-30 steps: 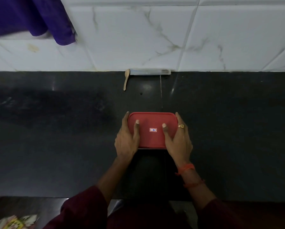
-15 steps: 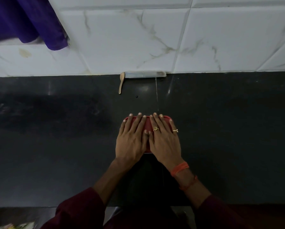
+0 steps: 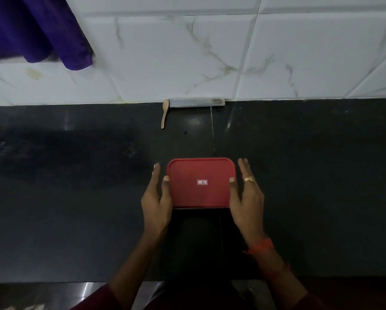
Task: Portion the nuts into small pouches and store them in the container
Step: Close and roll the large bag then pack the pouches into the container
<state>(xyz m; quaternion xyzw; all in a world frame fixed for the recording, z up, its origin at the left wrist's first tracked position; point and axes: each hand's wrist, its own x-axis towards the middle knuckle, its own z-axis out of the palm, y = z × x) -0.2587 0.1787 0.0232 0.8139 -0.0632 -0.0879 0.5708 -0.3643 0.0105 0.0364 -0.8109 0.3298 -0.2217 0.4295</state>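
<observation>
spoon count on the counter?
1. A wooden spoon lies at the back of the black counter, against the tiled wall, beyond the red container. Any inside the closed container would be hidden.

A small wooden spoon (image 3: 164, 114) lies on the dark worktop (image 3: 75, 198) against the white marbled wall tiles (image 3: 165, 63), just beside a pale long strip (image 3: 196, 102). Purple cloth (image 3: 37, 30) hangs at upper left.
</observation>
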